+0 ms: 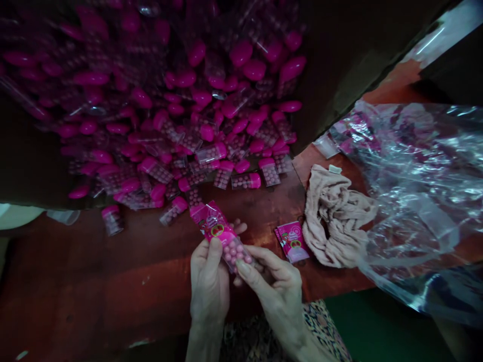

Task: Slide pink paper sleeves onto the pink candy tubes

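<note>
Pink packet (227,235) of round pellets (233,251), tilted: left hand (209,276) grips its left edge, thumb on top; right hand (277,284) pinches its lower, nearer end.

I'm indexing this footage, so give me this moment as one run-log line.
left hand: holding pink packet | right hand: pinching its lower end | packet: pink balls visible | beyond: pink-capped containers heaped | rightward: crumpled cloth

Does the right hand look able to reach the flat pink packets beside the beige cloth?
Probably yes: nothing visibly blocks the packets, though the right hand holds a pink-and-clear plastic pouch.
</note>
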Demonstrator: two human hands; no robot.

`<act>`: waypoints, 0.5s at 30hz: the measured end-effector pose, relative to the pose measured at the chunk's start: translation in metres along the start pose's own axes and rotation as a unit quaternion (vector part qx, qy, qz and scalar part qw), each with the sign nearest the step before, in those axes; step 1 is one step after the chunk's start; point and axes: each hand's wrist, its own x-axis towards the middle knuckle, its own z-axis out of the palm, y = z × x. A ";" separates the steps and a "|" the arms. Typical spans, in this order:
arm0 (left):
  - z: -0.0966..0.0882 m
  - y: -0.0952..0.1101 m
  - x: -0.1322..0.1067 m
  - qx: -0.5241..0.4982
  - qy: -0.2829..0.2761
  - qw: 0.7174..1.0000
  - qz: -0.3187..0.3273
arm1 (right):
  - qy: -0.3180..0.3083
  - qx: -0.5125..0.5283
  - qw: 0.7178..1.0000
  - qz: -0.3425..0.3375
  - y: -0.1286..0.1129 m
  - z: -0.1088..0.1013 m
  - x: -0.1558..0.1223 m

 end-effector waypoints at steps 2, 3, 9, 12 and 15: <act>0.002 0.000 0.000 0.015 0.017 1.000 -0.013 | 0.002 -0.023 1.000 -0.015 0.003 0.001 -0.003; 0.003 0.000 -0.002 0.018 0.026 0.999 -0.018 | 0.007 -0.037 0.999 -0.030 0.006 0.002 -0.005; 0.005 -0.008 -0.008 0.030 0.058 0.997 -0.034 | 0.029 -0.101 0.988 -0.110 0.014 0.006 -0.008; 0.001 -0.006 -0.006 0.025 0.051 0.998 -0.027 | 0.028 -0.082 0.991 -0.100 0.009 0.007 -0.002; -0.003 -0.001 -0.002 0.010 0.030 0.999 -0.014 | 0.007 -0.010 1.000 -0.027 0.001 0.006 0.004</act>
